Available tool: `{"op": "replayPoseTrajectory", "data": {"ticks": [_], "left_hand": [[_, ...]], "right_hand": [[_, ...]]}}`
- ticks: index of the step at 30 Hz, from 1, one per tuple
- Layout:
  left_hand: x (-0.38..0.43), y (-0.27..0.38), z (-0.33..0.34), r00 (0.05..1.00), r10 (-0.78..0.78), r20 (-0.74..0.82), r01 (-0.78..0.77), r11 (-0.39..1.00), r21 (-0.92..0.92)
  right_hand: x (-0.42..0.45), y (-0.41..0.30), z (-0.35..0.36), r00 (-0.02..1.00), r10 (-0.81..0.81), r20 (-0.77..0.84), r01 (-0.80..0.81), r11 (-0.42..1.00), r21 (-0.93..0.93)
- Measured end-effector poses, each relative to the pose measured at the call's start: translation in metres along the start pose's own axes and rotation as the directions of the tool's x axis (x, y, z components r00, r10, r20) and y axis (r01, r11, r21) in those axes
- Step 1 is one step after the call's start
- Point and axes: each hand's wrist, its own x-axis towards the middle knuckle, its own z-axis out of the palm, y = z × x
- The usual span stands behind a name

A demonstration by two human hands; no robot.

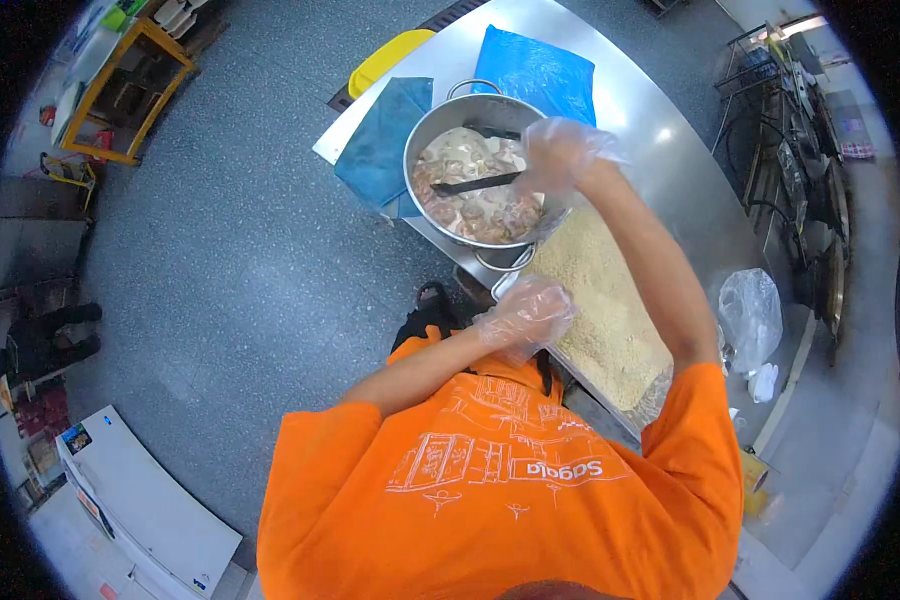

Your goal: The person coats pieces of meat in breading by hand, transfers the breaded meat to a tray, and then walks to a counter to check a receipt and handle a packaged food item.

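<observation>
My right hand [559, 159], in a clear plastic glove, grips black tongs [480, 184] over the metal pot [412, 184]. The two arms of the tongs are spread apart and reach into the pot. Inside lie pieces of raw-looking meat [461, 214] in a whitish liquid. My left hand [531, 311], also gloved, is at the near left corner of a tray [596, 401] filled with pale crumbs [607, 307]. Its fingers look curled, and whether they hold the rim is hidden.
The pot stands on a stainless steel table [667, 150], between a blue cloth [382, 146] and a blue plastic bag [536, 71]. A yellow lid-like object [390, 60] is beyond the table's edge. A clear plastic bag [750, 311] lies at right. A white chest freezer [150, 502] stands at lower left.
</observation>
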Motion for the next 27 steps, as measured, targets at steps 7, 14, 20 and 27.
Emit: {"op": "replayPoseTrajectory", "data": {"ticks": [7, 14, 20, 27], "left_hand": [[0.004, 0.005, -0.013, 0.948, -0.020, 0.317, -0.010, 0.996, 0.093], [-0.007, 0.003, -0.002, 0.989, 0.088, 0.117, -0.087, 0.996, -0.011], [0.002, -0.001, -0.007, 0.971, 0.079, 0.227, -0.076, 0.997, -0.023], [0.010, 0.006, -0.018, 0.952, 0.045, 0.303, -0.037, 0.999, -0.033]], "right_hand": [[-0.029, -0.024, -0.019, 0.976, -0.194, 0.096, 0.196, 0.981, -0.011], [-0.009, -0.004, 0.056, 0.989, -0.073, -0.130, 0.083, 0.994, 0.073], [-0.058, 0.051, 0.022, 0.975, -0.055, -0.214, 0.070, 0.995, 0.066], [-0.060, 0.070, 0.056, 0.868, -0.082, -0.490, 0.025, 0.992, -0.122]]}}
